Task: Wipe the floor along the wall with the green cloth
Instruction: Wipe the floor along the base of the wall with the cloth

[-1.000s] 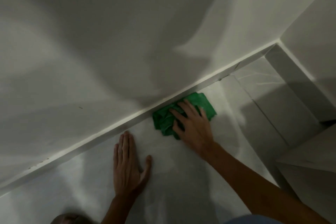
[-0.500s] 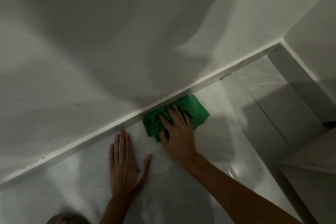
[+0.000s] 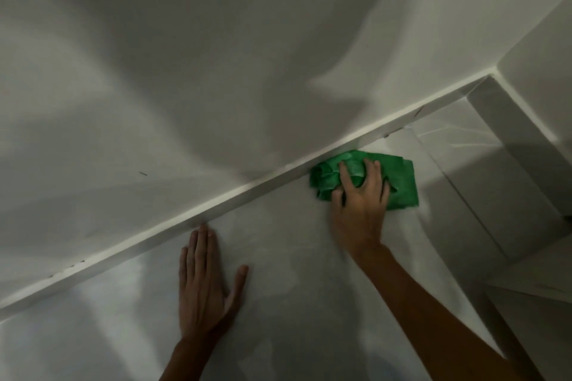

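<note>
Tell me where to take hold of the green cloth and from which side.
Take the green cloth from above, palm down across its bunched middle, as the right hand does now. It lies flat against the baseboard, so no edge is free on the wall side; come from the room side.

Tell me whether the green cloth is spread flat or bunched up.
Bunched. The green cloth shows crumpled folds at its left end beside the baseboard, gathered under the right hand.

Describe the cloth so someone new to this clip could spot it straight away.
Follow the white baseboard running diagonally across the floor. Against its foot, under the right hand, lies the bunched green cloth. It is the only coloured item; the left hand rests flat, empty.
</note>
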